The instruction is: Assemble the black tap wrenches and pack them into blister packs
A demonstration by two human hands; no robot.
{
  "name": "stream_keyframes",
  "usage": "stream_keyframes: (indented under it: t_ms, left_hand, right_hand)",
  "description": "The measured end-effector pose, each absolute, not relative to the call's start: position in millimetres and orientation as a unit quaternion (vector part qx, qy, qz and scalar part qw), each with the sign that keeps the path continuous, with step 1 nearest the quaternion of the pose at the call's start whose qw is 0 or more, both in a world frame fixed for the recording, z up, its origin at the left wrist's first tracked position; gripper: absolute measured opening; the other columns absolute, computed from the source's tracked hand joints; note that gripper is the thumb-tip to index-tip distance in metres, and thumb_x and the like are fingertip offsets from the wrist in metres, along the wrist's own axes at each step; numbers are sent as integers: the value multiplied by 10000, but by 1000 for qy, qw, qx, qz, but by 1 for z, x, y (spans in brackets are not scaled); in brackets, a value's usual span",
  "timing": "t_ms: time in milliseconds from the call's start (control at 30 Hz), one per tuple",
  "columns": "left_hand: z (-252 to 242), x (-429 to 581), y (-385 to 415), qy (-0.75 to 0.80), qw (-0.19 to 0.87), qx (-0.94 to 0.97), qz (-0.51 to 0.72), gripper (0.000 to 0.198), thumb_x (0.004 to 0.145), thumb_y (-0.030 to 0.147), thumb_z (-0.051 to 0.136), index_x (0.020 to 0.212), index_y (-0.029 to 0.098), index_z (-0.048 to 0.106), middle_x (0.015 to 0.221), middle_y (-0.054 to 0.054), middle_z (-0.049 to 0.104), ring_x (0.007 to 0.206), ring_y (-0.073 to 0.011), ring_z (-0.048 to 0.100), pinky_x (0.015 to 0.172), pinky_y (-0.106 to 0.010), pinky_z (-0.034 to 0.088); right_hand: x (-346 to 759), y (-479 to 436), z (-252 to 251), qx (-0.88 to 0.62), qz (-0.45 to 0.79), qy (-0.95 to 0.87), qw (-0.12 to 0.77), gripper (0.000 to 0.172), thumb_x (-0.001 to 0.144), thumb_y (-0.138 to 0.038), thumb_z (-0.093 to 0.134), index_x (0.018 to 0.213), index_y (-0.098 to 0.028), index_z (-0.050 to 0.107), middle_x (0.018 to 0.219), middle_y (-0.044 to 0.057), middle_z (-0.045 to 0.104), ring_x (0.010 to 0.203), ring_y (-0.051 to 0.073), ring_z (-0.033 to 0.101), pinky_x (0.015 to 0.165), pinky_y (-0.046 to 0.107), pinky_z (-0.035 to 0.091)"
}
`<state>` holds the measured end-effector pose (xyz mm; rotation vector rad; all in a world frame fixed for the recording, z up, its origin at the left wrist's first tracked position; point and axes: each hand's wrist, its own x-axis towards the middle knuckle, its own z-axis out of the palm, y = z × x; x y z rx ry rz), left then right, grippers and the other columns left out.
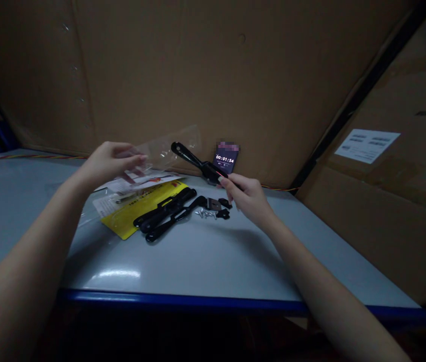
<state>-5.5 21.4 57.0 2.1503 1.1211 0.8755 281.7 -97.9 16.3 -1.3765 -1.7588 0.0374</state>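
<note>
"Black, slim-handled: what's that you're gripping?"

"A spokeshave. My right hand grasps it near 1 end, raised above the tabletop, probably so the other handle sticks out clear of my fingers."

"And your left hand?"

"It curls at the clear plastic bag. I can't tell whether it pinches the plastic or merely touches it."

"Why are the screws bunched?"

"So that none stray, I'd say: they lie just beside the metal plate, near the ends of the other black spokeshaves. Those rest partly on the yellow card, overlapping, so I can't give a sure count."

"And the phone?"

"It leans at the cardboard wall, screen towards me, presumably so I can read 00:01:54."
</note>
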Motion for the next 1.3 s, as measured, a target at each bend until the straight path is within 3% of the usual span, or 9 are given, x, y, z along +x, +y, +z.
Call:
stream_keyframes:
  t_ms: [100,267,433,500,733,1000,1167,1233,1300]
  left_hand:
    - [59,1,13,381,343,827,230,510,743,534,532,1084,164,619,969,-109,678,784,-207,649,625,-290,526]
    - [60,13,0,328,424,832,145,552,798,608,381,1005,185,668,887,-92,689,705,-189,647,564,-265,506]
    - [57,22,-8,281,472,835,34,409,651,436,683,1000,223,654,889,-50,689,743,-193,649,574,-252,512]
    - [53,24,-8,269,498,824,30,411,637,370,706,1019,235,634,877,-37,685,745,-189,651,575,-257,517]
    - [50,27,-8,258,508,819,71,312,674,326,676,964,214,651,946,-52,672,777,-181,653,613,-260,521]
    - [51,28,-13,246,526,806,116,322,703,307,649,1007,208,617,931,-63,682,798,-192,659,656,-289,518]
    - [48,29,-11,243,522,805,143,333,716,301,640,1030,195,613,966,-79,683,783,-187,665,662,-289,520]
    - [46,30,-9,241,514,806,167,336,729,296,632,1044,179,609,935,-84,690,763,-181,669,664,-285,519]
    - [44,31,-7,240,506,802,208,338,738,291,630,1051,164,608,893,-82,696,739,-177,673,646,-274,518]
  right_hand:
    - [281,-101,22,-526,164,-711,437,386,807,-517,505,688,-169,621,436,-42,449,372,64,380,403,214,284]
    - [278,-104,25,-530,250,-715,381,329,740,-468,610,635,-156,606,428,-32,517,317,35,357,324,192,236]
    - [277,-104,25,-544,271,-708,359,325,694,-469,651,630,-153,607,447,-18,550,324,39,379,316,187,259]
    - [278,-103,25,-545,266,-706,365,333,688,-479,651,626,-155,607,459,-13,558,334,41,382,326,188,269]
    - [278,-100,21,-523,158,-736,400,303,701,-462,650,618,-177,591,545,-10,536,499,89,459,493,236,344]
    - [277,-97,22,-540,-120,-731,399,278,745,-494,599,773,-223,543,824,24,549,835,194,499,758,328,345]
    - [279,-94,20,-590,-217,-660,412,538,629,-589,656,1042,-266,534,1124,76,485,1121,311,394,917,469,279]
    - [283,-89,18,-600,-163,-608,493,711,586,-593,680,1176,-273,448,1234,98,413,1177,315,370,936,478,313]
    - [288,-83,16,-594,-21,-545,591,833,559,-571,706,1256,-278,356,1271,114,396,1140,291,442,891,440,406]
